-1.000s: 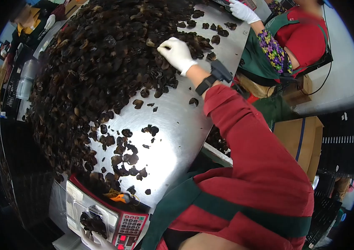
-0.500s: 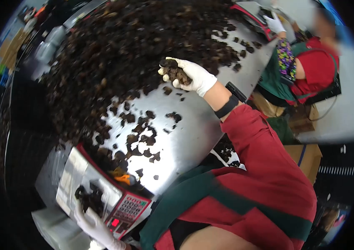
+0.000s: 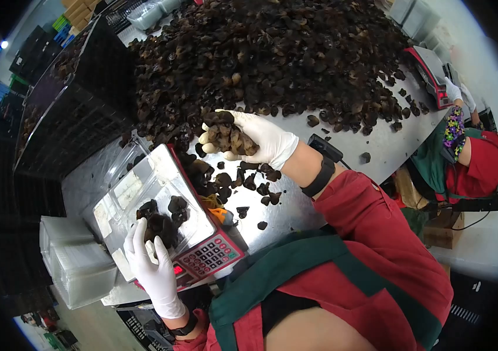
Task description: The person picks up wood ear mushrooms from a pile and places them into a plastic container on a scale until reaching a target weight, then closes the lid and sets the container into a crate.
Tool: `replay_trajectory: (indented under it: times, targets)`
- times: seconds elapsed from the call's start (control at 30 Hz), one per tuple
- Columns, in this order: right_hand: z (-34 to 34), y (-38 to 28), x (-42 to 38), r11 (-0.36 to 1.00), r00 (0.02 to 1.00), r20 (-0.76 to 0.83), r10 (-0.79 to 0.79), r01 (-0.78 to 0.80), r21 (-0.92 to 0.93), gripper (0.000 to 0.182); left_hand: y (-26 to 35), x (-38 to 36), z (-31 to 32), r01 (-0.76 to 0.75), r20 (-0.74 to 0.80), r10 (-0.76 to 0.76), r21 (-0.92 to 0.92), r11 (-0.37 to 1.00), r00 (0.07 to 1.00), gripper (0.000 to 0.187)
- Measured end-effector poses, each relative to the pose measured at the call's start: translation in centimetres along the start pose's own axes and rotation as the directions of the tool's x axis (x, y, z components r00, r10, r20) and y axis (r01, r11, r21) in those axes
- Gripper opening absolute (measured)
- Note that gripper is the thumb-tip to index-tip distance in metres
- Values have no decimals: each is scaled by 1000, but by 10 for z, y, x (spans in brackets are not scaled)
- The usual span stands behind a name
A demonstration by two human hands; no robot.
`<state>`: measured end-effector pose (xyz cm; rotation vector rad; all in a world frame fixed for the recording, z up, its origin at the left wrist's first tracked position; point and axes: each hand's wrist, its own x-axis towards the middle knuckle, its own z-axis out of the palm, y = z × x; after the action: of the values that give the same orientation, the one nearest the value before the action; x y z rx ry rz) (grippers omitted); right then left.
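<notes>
My right hand (image 3: 260,140), in a white glove, is closed around a clump of dark brown wood ear mushrooms (image 3: 228,137), held above the metal table. My left hand (image 3: 152,269), also gloved in white, is at a clear plastic container (image 3: 137,187) on a red and white digital scale (image 3: 208,257). Its thumb and fingers are apart, with the fingertips beside or touching a few wood ear mushrooms (image 3: 161,228) in the container. Some of its fingers are hidden.
A large heap of wood ear mushrooms (image 3: 272,58) covers the table (image 3: 295,205). An orange-handled tool (image 3: 221,215) lies beside the scale. Stacked clear containers (image 3: 79,263) and black crates (image 3: 79,105) stand left. A co-worker in red (image 3: 483,164) works at another scale (image 3: 430,76).
My view has swung, bringing the scale nearer the middle. My right hand, still holding its clump, is closer to the scale. My left hand remains at the container.
</notes>
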<state>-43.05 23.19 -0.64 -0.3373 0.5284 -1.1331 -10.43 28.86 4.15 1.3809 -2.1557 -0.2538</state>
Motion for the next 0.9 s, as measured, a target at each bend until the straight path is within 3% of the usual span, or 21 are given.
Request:
replay_trajectory:
  times: [0.1, 0.13, 0.23, 0.27, 0.3, 0.33, 0.4, 0.43, 0.47, 0.5, 0.57, 0.63, 0.67, 0.7, 0.73, 0.8, 0.87, 0.9]
  targets:
    - [-2, -4, -18, 999, 999, -38, -34, 33, -38, 37, -3, 1, 5, -8, 28, 9, -48, 999, 1000, 44]
    - [-1, -5, -28, 993, 988, -135, -69, 56, -104, 38, -2, 1, 6, 9, 45, -6, -55, 998, 999, 42]
    - [-24, -8, -74, 975, 985, -58, -165, 153, -163, 34, -2, 3, 6, 7, 67, -1, -80, 997, 998, 40]
    - [-32, -12, -99, 913, 975, -33, -219, 193, -361, 31, 1, 4, 4, 19, 80, -13, -72, 997, 997, 39]
    - [-21, -15, -134, 794, 924, -173, -340, 183, -580, 29, -4, 3, 4, -25, 43, 27, -51, 998, 999, 39]
    - [-30, -27, -166, 759, 915, -349, -203, -78, -647, 30, -11, 0, 3, -45, 39, 45, -2, 999, 998, 40]
    - [-56, -29, -232, 653, 917, -349, -192, -146, -743, 25, 13, 9, -7, -92, 20, 91, 52, 994, 996, 33]
    - [-70, -29, -266, 517, 930, -335, -153, -214, -829, 24, 40, 13, -18, -117, 6, 117, 58, 991, 993, 29]
    - [-78, -26, -297, 378, 889, -435, -145, -356, -854, 24, 40, 11, -17, -76, -14, 76, -1, 997, 997, 31]
    - [-84, -23, -316, 180, 929, -295, -225, -258, -949, 25, 38, 12, -18, -119, -15, 120, 48, 992, 993, 31]
    - [-79, -29, -332, 229, 815, -518, -260, -469, -853, 25, 41, 14, -18, 26, 30, -24, -50, 998, 999, 32]
    - [-95, -41, -321, 38, 823, -336, -458, -359, -933, 29, 33, 15, -16, -17, 36, 19, -45, 999, 999, 32]
    - [-92, -53, -305, 44, 778, -354, -519, -389, -920, 37, 30, 16, -16, -50, 44, 51, -40, 998, 998, 33]
    - [-106, -65, -287, -14, 766, -254, -591, -324, -946, 49, 30, 17, -17, -56, 36, 57, -36, 998, 998, 33]
    - [-116, -79, -266, -206, 743, -128, -656, -340, -917, 62, 30, 16, -17, -47, 57, 50, -37, 998, 997, 33]
    - [-126, -113, -213, -277, 606, -93, -790, -488, -828, 84, 30, 14, -17, -32, 60, 35, -49, 998, 998, 33]
    - [-133, -154, -163, -364, 502, 64, -863, -527, -768, 91, 23, 12, -15, -34, 45, 35, -27, 999, 998, 33]
    - [-127, -173, -142, -332, 459, 74, -885, -511, -793, 92, 21, 12, -14, -33, 39, 34, -11, 999, 999, 33]
